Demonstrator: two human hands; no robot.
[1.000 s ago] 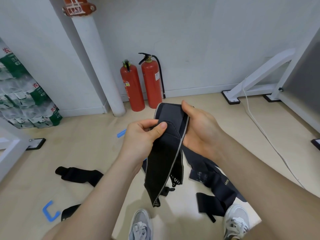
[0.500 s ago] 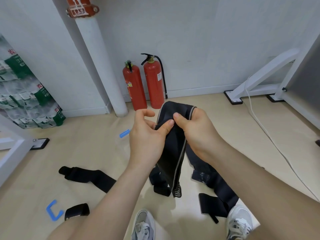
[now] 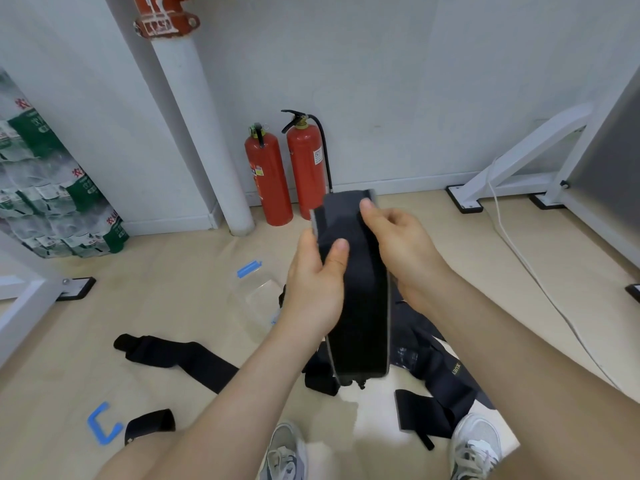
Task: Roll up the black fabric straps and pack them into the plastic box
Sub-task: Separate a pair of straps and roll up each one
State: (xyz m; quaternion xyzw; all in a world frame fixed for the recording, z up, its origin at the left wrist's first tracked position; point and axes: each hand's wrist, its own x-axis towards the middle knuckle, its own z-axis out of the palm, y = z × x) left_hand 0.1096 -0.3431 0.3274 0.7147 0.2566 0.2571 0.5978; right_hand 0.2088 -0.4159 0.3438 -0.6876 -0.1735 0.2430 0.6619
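Note:
A wide black fabric strap (image 3: 360, 306) with grey edging hangs folded over at its top, held up in front of me. My left hand (image 3: 317, 282) grips its left edge, thumb across the front. My right hand (image 3: 401, 244) pinches the upper right edge. A clear plastic box (image 3: 258, 299) with a blue clip lies on the floor just left of my left hand. More black straps lie on the floor: one long strap (image 3: 180, 358) at the left, a short piece (image 3: 149, 426) at the lower left, and a pile (image 3: 440, 379) under my right forearm.
Two red fire extinguishers (image 3: 287, 171) stand against the wall beside a white pipe (image 3: 204, 133). A blue clip (image 3: 102, 424) lies on the floor at the lower left. Bottle packs (image 3: 52, 188) are stacked at the left. White frame legs (image 3: 519, 161) and a cable (image 3: 526, 261) are at the right. My shoes (image 3: 474, 445) are below.
The strap has been turned flat towards me and straightened. My left hand slid down onto its left edge and my right hand moved to its upper right edge. The camera tilted down.

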